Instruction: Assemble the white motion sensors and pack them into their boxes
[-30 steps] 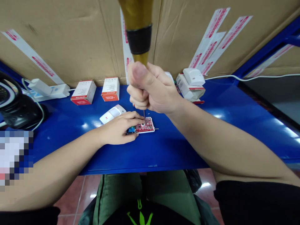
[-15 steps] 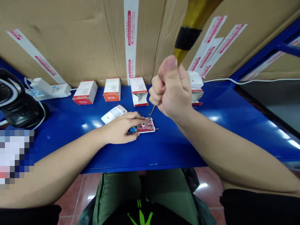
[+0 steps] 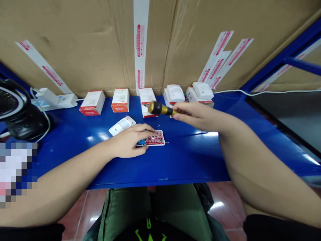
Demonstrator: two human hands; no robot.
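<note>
My left hand (image 3: 130, 140) lies over a red circuit board (image 3: 157, 140) in a white housing, its thumb and fingers gripping the left part, where a blue component (image 3: 141, 142) shows. My right hand (image 3: 192, 115) is closed around a screwdriver (image 3: 162, 109) with a yellow and black handle. It is held above the table, handle end pointing left, apart from the board; its shaft is not clearly seen. A white detector cover (image 3: 122, 125) rests beside my left hand. Just behind the board lies a tiny pale piece (image 3: 158, 126), perhaps a screw.
Along the back of the blue table (image 3: 160, 170) stand a red-and-white box (image 3: 92, 102), another box (image 3: 120, 100) and an opened box (image 3: 147, 97). White detectors (image 3: 175, 93) top boxes farther right. A black fan (image 3: 21, 110) and power strip (image 3: 62, 101) are at left.
The screwdriver has come off the board, and my right hand has lowered and turned, swinging the handle to point left. My left hand stays on the board.
</note>
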